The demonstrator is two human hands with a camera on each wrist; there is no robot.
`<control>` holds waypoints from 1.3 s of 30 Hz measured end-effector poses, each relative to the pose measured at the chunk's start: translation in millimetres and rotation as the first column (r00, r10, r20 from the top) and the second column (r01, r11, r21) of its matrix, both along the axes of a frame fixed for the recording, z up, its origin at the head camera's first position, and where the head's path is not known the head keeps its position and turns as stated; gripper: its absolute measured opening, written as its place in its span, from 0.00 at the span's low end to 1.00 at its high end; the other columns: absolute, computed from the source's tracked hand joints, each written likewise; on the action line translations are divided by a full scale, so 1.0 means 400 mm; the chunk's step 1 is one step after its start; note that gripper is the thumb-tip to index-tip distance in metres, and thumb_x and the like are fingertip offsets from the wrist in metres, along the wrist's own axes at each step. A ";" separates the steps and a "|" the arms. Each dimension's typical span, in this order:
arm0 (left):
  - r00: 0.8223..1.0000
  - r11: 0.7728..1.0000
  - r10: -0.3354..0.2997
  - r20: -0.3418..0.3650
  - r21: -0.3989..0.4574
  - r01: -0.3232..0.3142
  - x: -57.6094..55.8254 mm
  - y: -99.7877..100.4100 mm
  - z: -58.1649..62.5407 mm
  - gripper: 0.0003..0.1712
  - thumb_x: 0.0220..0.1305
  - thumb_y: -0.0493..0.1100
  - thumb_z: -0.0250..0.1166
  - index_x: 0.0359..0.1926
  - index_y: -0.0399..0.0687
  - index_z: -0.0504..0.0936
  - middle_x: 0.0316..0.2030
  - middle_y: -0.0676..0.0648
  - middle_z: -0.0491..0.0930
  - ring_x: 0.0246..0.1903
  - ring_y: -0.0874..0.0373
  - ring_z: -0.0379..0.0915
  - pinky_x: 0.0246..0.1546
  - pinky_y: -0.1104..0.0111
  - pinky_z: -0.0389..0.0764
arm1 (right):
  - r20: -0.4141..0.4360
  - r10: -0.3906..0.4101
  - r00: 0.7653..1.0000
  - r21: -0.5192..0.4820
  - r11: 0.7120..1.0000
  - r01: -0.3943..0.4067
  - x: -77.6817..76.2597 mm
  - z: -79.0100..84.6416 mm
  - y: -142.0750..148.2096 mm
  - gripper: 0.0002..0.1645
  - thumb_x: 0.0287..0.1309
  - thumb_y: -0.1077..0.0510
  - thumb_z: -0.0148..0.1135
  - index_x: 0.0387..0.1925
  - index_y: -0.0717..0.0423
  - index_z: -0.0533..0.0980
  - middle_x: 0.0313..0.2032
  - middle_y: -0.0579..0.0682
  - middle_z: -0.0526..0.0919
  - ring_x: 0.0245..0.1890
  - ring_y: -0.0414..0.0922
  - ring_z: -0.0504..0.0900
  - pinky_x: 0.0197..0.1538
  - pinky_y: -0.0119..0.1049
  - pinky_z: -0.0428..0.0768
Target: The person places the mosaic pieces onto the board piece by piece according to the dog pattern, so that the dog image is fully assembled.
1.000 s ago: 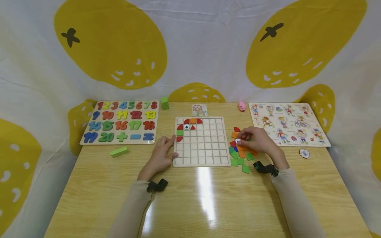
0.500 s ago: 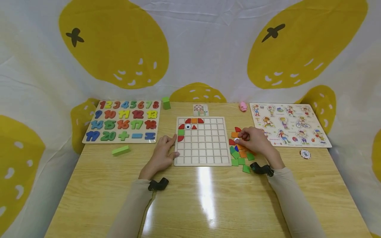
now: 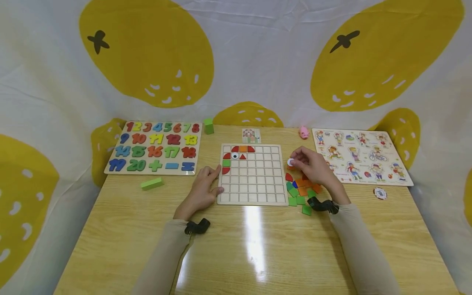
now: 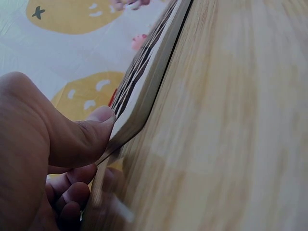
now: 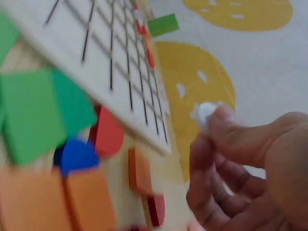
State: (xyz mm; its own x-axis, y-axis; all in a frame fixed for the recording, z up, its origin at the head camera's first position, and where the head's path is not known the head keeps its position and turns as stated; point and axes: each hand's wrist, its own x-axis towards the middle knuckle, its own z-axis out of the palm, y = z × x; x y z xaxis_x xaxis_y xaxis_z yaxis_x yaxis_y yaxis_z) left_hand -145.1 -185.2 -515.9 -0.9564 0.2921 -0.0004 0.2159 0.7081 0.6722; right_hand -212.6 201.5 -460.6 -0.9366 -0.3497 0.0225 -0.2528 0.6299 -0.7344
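The right hand (image 3: 311,166) pinches a small white piece (image 5: 206,114) at the tips of thumb and forefinger; with so little of it gripped, it could twist or pop out if the pinch loosens or squeezes unevenly. Back from those fingertips, toward the wrist, lie loose orange tiles (image 3: 303,191) and green tiles (image 3: 292,201), which the wrist camera (image 3: 323,206) might scatter if that arm dips. The left hand (image 3: 200,186) has thumb and forefinger spread apart, both touching the edge of the grid board (image 3: 254,180); too hard a sideways push there could slide the board and jolt the red triangle (image 3: 243,157) beyond the left forefinger.
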 end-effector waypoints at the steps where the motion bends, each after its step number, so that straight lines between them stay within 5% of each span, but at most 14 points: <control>1: 1.000 1.000 0.000 0.001 -0.001 0.000 -0.001 -0.001 -0.002 0.44 0.64 0.43 0.66 0.76 0.48 0.56 0.45 0.48 0.64 0.46 0.54 0.57 0.46 0.63 0.61 | 0.010 0.006 1.000 -0.062 0.998 -0.005 -0.005 0.011 -0.014 0.10 0.67 0.56 0.61 0.46 0.57 0.78 0.39 0.54 0.84 0.36 0.53 0.83 0.37 0.33 0.78; 4: 1.000 1.000 0.002 0.013 0.001 -0.002 -0.001 0.000 -0.004 0.44 0.64 0.43 0.66 0.76 0.49 0.56 0.45 0.48 0.64 0.46 0.54 0.57 0.46 0.63 0.61 | 0.072 0.034 0.997 -0.225 0.974 -0.017 -0.035 0.011 -0.048 0.13 0.68 0.60 0.59 0.50 0.61 0.78 0.45 0.58 0.84 0.43 0.60 0.83 0.44 0.36 0.81; 8: 1.000 1.000 0.004 0.028 0.002 -0.004 0.000 0.007 -0.004 0.44 0.64 0.43 0.66 0.76 0.50 0.56 0.45 0.49 0.63 0.46 0.55 0.57 0.46 0.63 0.61 | 0.115 0.070 0.991 -0.283 0.959 -0.035 -0.077 -0.018 -0.084 0.16 0.68 0.60 0.58 0.54 0.61 0.79 0.50 0.58 0.83 0.46 0.59 0.82 0.47 0.33 0.80; 18: 0.999 1.000 -0.006 0.039 -0.003 0.006 0.001 0.018 0.006 0.43 0.64 0.44 0.66 0.76 0.50 0.56 0.45 0.49 0.63 0.45 0.55 0.57 0.46 0.63 0.62 | 0.125 0.047 0.991 -0.146 0.989 -0.028 -0.097 -0.057 -0.193 0.13 0.67 0.57 0.60 0.51 0.49 0.82 0.43 0.49 0.85 0.39 0.46 0.82 0.41 0.40 0.78; 23: 0.999 1.000 -0.003 0.036 -0.009 0.003 0.001 0.017 0.008 0.43 0.65 0.44 0.66 0.77 0.51 0.56 0.44 0.50 0.62 0.45 0.56 0.56 0.45 0.63 0.61 | 0.009 0.087 0.996 -0.039 0.996 -0.086 -0.102 -0.056 -0.236 0.13 0.68 0.62 0.57 0.48 0.50 0.85 0.48 0.50 0.84 0.42 0.46 0.81 0.44 0.43 0.77; 30: 0.999 1.000 0.012 0.038 0.000 -0.012 0.001 0.012 0.005 0.44 0.64 0.42 0.66 0.76 0.52 0.56 0.44 0.50 0.62 0.45 0.56 0.56 0.45 0.63 0.61 | -0.120 0.166 0.979 0.036 0.986 -0.162 -0.117 -0.057 -0.283 0.17 0.66 0.68 0.53 0.42 0.52 0.87 0.42 0.51 0.82 0.41 0.47 0.79 0.43 0.43 0.76; 39: 0.999 1.000 0.020 0.042 -0.009 -0.019 0.001 0.004 0.008 0.43 0.64 0.43 0.66 0.77 0.52 0.56 0.46 0.51 0.63 0.46 0.56 0.57 0.46 0.63 0.62 | -0.111 0.111 0.988 0.005 0.994 -0.111 -0.117 -0.064 -0.282 0.12 0.58 0.59 0.70 0.45 0.54 0.84 0.40 0.50 0.82 0.38 0.46 0.81 0.43 0.43 0.78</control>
State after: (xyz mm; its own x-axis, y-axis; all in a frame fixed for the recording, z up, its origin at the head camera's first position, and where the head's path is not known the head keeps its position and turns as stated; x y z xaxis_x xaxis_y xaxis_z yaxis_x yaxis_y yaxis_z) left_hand -144.8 -183.8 -512.8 -0.9610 0.2730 -0.0434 0.1736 0.7179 0.6742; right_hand -259.3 88.9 -486.2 -0.8836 -0.4513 0.1247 -0.4012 0.5925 -0.6986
